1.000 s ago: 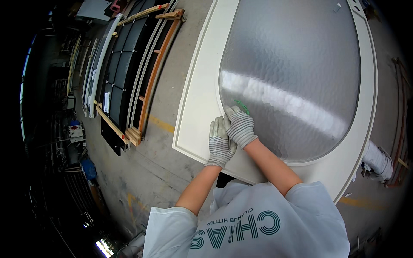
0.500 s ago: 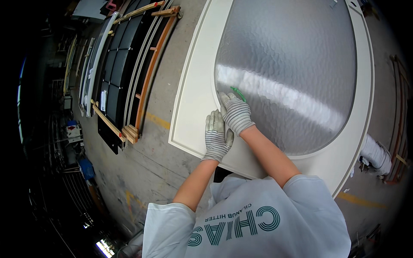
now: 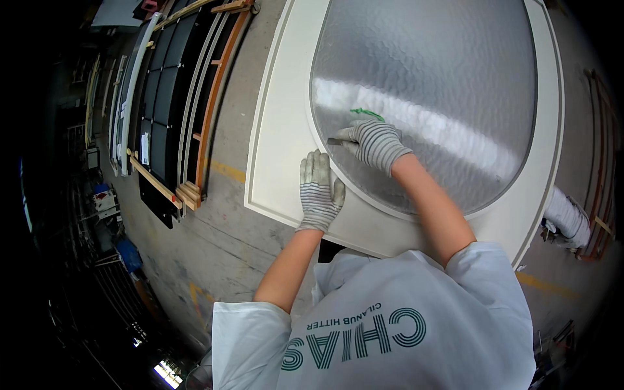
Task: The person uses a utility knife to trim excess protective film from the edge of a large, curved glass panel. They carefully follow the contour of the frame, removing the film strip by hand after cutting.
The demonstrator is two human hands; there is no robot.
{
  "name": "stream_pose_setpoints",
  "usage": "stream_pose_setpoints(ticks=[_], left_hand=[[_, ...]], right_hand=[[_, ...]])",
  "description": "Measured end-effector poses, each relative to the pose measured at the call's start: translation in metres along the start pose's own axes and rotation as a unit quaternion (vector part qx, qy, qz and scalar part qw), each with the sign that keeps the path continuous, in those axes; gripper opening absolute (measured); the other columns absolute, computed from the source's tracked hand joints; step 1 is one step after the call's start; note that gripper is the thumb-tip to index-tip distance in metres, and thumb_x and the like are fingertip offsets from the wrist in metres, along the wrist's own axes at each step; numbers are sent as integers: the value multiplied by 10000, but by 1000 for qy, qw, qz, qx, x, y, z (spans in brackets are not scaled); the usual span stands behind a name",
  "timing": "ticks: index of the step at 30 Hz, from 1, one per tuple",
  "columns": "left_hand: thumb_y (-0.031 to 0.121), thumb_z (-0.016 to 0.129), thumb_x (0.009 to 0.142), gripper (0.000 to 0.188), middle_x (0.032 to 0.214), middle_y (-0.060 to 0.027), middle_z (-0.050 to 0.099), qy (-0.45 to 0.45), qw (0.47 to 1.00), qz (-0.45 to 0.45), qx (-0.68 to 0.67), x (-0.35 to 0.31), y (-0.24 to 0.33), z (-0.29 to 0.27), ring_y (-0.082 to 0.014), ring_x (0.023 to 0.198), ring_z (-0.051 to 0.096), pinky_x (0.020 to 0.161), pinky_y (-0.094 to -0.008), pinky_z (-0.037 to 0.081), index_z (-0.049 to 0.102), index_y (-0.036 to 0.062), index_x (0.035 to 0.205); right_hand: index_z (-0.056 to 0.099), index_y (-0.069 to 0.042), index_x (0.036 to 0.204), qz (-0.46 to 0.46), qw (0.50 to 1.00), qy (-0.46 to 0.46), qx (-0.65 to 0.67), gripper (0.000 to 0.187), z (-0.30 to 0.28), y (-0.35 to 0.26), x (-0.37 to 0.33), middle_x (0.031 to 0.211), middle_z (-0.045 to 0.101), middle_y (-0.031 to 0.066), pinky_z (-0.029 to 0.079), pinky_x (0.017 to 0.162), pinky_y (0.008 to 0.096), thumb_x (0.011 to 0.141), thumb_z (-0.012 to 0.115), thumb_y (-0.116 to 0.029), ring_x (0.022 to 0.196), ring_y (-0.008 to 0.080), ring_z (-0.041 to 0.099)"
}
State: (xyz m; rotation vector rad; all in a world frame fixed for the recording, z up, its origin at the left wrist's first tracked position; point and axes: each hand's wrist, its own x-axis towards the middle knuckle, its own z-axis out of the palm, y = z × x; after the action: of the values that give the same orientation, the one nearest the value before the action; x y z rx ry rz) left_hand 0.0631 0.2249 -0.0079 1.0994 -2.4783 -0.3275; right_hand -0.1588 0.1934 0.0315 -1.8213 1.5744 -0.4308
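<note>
A cream door-like panel (image 3: 276,159) lies flat before me, with a large rounded pane of rippled, frosted glass (image 3: 448,71) set in it. My left hand (image 3: 318,192), in a striped grey glove, rests flat on the panel beside the pane's lower-left curve, fingers stretched out. Over the glass near that curve is my gloved right hand (image 3: 377,144), closed on a small flat dark blade (image 3: 334,142) that points left toward the pane's edge. Just beyond its knuckles, a thin curled green strip (image 3: 368,114) lies on the glass.
To the left, dark gridded panels (image 3: 159,97) stand on a rack with an orange-brown rail (image 3: 211,104) and wooden bars. A white wrapped bundle (image 3: 569,218) sits right of the panel, near another brown rack (image 3: 603,156). Yellow lines (image 3: 227,171) mark the concrete floor.
My right hand has moved right, away from my left hand and onto the glass, and the blade now shows in it. My left hand stays flat on the panel. The view has shifted slightly.
</note>
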Motion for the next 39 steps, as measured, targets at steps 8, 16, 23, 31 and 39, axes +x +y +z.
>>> stream_pose_setpoints(ticks=[8,16,23,31,39], left_hand=[[253,545,898,656,1384,-289,433,-5,1000,3,10,-2,-3,1,-495,1292,400,1108,-587,272,322,-37,1443],[263,532,909,636,1371,-291,436,14,1000,26,10,-2,-5,4,-492,1281,411,1102,-591,275,329,-40,1430],[273,517,924,625,1364,-278,456,2,1000,12,12,-2,-3,1,-490,1280,418,1098,-589,285,335,-43,1431],[251,532,905,638,1353,-295,455,-1,1000,2,-1,1,0,0,-500,1266,423,1091,-594,293,332,-41,1437],[248,541,896,653,1357,-295,455,4,1000,7,2,0,-1,-1,-500,1269,420,1095,-591,290,328,-44,1441]], right_hand=[[669,-168,1157,-57,998,-8,-14,302,17,-2,-21,895,636,73,517,733,410,865,597,-185,824,284,633],[670,-156,1148,2,996,88,-32,304,49,-23,-20,898,632,88,537,747,409,871,567,-230,828,284,653],[646,-148,1187,40,990,136,-10,335,52,-20,-35,920,641,81,541,701,402,880,549,-240,828,260,657],[628,-138,1182,39,989,140,-18,330,52,-18,-22,813,634,87,515,645,396,903,541,-291,724,264,643],[625,-128,1177,42,990,133,-30,324,53,-21,-21,812,635,86,514,638,406,905,540,-281,724,273,641]])
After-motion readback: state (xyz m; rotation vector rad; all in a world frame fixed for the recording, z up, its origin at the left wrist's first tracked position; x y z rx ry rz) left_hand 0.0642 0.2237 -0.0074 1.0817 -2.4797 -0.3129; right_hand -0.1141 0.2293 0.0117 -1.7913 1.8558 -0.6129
